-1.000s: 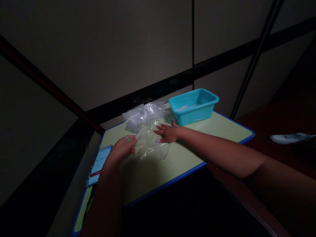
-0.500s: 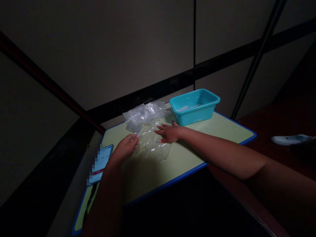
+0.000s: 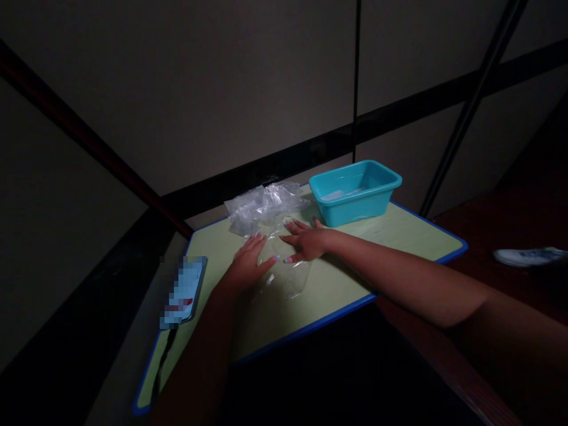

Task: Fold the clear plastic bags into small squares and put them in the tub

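Note:
A clear plastic bag (image 3: 290, 278) lies spread on the pale yellow-green table (image 3: 341, 290). My left hand (image 3: 251, 260) rests flat on its left side, thumb stretched out to the right and fingers pointing away from me. On the bag's right side lies my right hand (image 3: 308, 241), its fingers spread and pointing left. The two thumbs almost meet over the bag. Just beyond the hands sits a crumpled heap of clear plastic bags (image 3: 266, 204). Part of the spread bag is hidden under both hands.
A turquoise plastic basin (image 3: 357, 204) stands at the back right, with something whitish inside. At the left edge lies a phone (image 3: 184, 293), partly blurred out, with a dark strap (image 3: 163, 361) below it. A wall rises behind the table. A shoe (image 3: 528, 256) shows at far right.
My left hand has let go of the bag's left edge, moved right and opened flat onto the bag. The right hand stays spread in about the same place. The view has shifted slightly.

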{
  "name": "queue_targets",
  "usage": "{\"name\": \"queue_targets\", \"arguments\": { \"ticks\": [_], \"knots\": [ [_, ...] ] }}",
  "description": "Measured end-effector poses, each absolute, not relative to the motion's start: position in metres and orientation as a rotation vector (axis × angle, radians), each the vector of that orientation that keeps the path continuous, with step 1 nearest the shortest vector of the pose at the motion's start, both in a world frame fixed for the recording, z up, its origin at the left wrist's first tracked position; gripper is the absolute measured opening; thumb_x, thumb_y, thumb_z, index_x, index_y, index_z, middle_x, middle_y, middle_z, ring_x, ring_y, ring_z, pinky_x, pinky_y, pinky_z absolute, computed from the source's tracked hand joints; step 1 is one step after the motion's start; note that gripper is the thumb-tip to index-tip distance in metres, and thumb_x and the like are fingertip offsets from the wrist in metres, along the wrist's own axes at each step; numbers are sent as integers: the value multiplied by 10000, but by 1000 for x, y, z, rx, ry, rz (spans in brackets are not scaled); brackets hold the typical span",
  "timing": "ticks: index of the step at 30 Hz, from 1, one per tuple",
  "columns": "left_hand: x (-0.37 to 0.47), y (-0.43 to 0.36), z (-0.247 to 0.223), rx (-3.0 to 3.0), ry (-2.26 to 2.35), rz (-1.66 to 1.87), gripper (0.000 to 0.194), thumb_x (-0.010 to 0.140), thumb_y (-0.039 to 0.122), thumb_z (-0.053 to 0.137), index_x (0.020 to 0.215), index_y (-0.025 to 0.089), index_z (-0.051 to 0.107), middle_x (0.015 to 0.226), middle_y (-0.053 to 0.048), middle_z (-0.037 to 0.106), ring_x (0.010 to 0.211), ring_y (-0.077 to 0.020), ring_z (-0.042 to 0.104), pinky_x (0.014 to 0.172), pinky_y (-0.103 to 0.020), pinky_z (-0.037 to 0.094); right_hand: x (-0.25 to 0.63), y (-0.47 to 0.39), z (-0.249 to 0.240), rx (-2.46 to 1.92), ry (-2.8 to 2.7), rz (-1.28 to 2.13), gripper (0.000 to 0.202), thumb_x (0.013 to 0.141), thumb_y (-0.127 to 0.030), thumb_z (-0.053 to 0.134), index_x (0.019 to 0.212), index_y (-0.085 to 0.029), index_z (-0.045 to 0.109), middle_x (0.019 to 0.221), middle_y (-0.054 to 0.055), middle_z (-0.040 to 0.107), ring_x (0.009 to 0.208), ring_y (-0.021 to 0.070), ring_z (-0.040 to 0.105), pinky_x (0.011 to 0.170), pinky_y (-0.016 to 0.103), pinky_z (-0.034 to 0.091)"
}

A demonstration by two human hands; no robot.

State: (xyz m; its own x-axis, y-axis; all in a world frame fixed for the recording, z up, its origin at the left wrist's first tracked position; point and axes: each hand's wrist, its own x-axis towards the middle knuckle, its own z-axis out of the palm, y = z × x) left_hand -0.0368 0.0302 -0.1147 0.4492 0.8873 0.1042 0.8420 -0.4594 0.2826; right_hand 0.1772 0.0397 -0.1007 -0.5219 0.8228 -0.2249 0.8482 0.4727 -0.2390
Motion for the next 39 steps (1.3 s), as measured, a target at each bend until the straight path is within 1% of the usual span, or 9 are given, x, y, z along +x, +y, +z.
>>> {"name": "queue_targets", "arguments": {
  "ticks": [2, 5, 11, 14, 17, 22, 27, 31, 39],
  "knots": [
    [-34, 30, -118, 2509, 1485, 200, 754, 793, 528, 454, 1397, 102, 304, 1496, -153, 203, 1388, -271, 116, 1098, -433, 140, 177, 37, -98, 1522, 2647, -502, 870, 756, -688, 443, 1455, -259, 154, 1516, 103, -72, 1365, 341, -93, 999, 666, -12],
    [-33, 28, -118, 2455, 1519, 41, 832, 779, 559, 459, 1438, 124, 198, 1512, -154, 102, 1392, -284, 60, 1087, -473, 118, 176, 35, -96, 1565, 2673, -520, 846, 787, -663, 417, 1461, -251, 114, 1517, 104, -63, 1366, 336, -87, 1009, 656, 0],
    [-41, 25, -112, 2366, 1583, -145, 990, 704, 685, 479, 1458, 161, 110, 1509, -163, 14, 1387, -319, 33, 1058, -563, 75, 176, 36, -99, 1505, 2614, -521, 871, 794, -667, 404, 1462, -207, 91, 1513, 138, -17, 1374, 333, -33, 999, 667, -21],
    [-48, 24, -109, 2310, 1611, -229, 1076, 656, 690, 531, 1459, 130, 84, 1500, -180, -37, 1385, -330, 23, 1057, -562, 91, 177, 35, -100, 1464, 2603, -495, 920, 768, -687, 430, 1462, -190, 87, 1506, 155, -34, 1376, 327, -26, 992, 665, -41],
    [-53, 22, -105, 2255, 1669, -263, 1132, 607, 678, 590, 1456, 114, 96, 1488, -213, -30, 1378, -356, 33, 1048, -563, 127, 177, 33, -101, 1423, 2633, -468, 966, 737, -696, 464, 1461, -173, 95, 1502, 169, -48, 1371, 345, -45, 975, 677, -62],
    [-44, 20, -102, 2333, 1768, 49, 951, 728, 655, 481, 1450, 141, 137, 1502, -176, -3, 1387, -312, -11, 1056, -570, 65, 174, 29, -104, 1321, 2720, -504, 999, 707, -729, 466, 1462, -185, 102, 1502, 170, -42, 1367, 353, -53, 977, 660, -102],
    [-23, 20, -113, 2501, 1491, 258, 744, 849, 558, 363, 1453, 168, 170, 1515, -115, 67, 1395, -247, 52, 1093, -494, 66, 176, 32, -104, 1326, 2727, -535, 1036, 712, -730, 447, 1462, -155, 24, 1500, 160, -54, 1373, 330, -52, 995, 648, -86],
    [-7, 18, -121, 2588, 1383, 217, 748, 868, 562, 312, 1457, 134, 141, 1513, -114, 96, 1395, -238, 67, 1100, -497, 43, 178, 36, -104, 1377, 2672, -507, 1120, 682, -730, 477, 1451, -101, -40, 1492, 168, -84, 1376, 307, -73, 1007, 637, -72],
    [10, 20, -129, 2546, 1349, 174, 704, 904, 545, 145, 1457, 110, 125, 1515, -105, 100, 1397, -203, 65, 1113, -456, 60, 175, 37, -106, 1369, 2636, -537, 1163, 630, -719, 548, 1456, -145, -36, 1497, 146, -101, 1367, 314, -111, 1006, 642, -63]
  ]
}}
